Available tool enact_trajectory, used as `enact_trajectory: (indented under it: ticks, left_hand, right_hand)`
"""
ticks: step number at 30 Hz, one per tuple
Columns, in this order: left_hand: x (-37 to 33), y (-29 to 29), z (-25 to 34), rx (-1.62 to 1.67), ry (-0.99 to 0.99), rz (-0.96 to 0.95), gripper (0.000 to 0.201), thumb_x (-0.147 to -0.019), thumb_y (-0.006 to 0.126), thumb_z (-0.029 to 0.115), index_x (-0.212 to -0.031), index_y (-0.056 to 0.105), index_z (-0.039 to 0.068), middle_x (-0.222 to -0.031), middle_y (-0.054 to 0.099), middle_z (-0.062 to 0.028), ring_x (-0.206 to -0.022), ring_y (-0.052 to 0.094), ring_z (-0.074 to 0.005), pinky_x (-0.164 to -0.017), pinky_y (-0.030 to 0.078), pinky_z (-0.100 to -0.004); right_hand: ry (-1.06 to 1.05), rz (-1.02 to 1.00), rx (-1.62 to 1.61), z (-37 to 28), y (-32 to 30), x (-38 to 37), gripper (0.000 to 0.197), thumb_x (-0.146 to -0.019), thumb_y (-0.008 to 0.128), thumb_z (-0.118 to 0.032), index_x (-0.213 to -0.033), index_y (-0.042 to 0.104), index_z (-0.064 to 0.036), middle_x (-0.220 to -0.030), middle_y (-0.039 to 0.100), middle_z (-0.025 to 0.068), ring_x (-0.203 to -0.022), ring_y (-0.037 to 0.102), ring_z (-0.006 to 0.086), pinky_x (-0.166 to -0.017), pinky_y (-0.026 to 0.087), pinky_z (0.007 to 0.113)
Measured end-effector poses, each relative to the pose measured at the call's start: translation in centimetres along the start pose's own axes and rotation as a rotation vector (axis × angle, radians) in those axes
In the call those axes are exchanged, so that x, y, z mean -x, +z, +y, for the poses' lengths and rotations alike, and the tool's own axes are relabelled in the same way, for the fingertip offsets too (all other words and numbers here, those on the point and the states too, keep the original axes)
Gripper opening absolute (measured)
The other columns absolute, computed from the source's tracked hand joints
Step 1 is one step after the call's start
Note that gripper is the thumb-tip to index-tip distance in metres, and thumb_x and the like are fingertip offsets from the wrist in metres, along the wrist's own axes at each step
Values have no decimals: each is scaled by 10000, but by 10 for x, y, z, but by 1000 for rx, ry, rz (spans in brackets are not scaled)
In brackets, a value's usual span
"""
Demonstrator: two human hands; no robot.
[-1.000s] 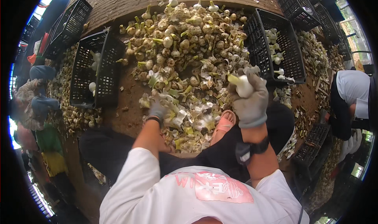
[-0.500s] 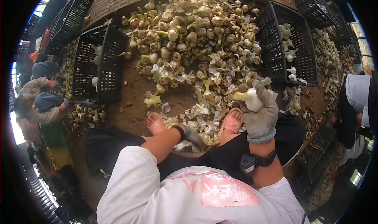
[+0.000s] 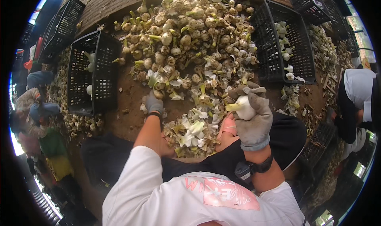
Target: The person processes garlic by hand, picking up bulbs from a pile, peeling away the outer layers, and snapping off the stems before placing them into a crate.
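Pink lettering (image 3: 192, 183), lettered panel (image 3: 231, 195), on white shirt (image 3: 174, 200)

White garlic bulb (image 3: 247, 108), yellow-green stem (image 3: 233, 107), grey gloves (image 3: 254, 132), black crates (image 3: 106, 81), pink sandals (image 3: 229, 126)

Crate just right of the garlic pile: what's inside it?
Inside the crate are several white bulbs in a loose line, some with stems. Anything beneath them is covered, and the crate's left wall hides part of its floor.

This looks like a farm produce shed: a garlic heap (image 3: 186, 33) fills the upper centre, black perforated crates (image 3: 107, 75) flank it, and other people (image 3: 359, 89) bend at both side edges.
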State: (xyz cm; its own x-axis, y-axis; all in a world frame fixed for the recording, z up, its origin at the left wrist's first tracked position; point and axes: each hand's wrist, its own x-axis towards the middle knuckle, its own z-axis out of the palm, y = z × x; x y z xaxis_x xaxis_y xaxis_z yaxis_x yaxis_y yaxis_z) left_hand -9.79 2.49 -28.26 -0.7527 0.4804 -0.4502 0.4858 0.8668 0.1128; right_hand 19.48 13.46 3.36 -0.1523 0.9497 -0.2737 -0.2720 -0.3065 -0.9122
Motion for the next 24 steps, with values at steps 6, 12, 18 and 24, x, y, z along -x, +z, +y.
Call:
enact_trajectory:
  ticks: [6, 12, 18, 24]
  left_hand:
    - [44, -1, 16, 445, -83, -95, 420, -724, 638, 116, -1135, 564, 66, -1056, 633, -161, -977, 609, -296, -871, 457, -365]
    - [66, -86, 75, 930, 281, -45, 270, -713, 582, -63, -965, 622, 25, -923, 662, -105, -823, 621, -173, -753, 474, -276]
    - [148, -222, 109, 754, 1149, 221, 292, -706, 530, -137, -932, 619, 27, -842, 619, -53, -783, 605, -157, -693, 490, -278]
    - [206, -249, 88, 1306, 657, -72, 454, -793, 502, -126, -1207, 505, 59, -1072, 588, -49, -939, 587, -155, -827, 488, -297]
  right_hand:
    - [227, -130, -425, 4, 3, -3, 242, -894, 486, -28, -1135, 503, -20, -1077, 587, 143, -1067, 589, 277, -865, 540, 428]
    - [271, -473, 106, 34, -4, -8, 385, -825, 644, -36, -1176, 488, -13, -1125, 591, 123, -1045, 583, 206, -887, 483, 265]
    - [291, -508, 50, 41, 25, 3, 629, -871, 661, -321, -1354, 384, -30, -1254, 496, 106, -1093, 517, 186, -904, 450, 328]
    - [185, -660, -164, 47, 43, 16, 642, -821, 710, -106, -1369, 376, -77, -1226, 518, 66, -1147, 498, 134, -924, 451, 253]
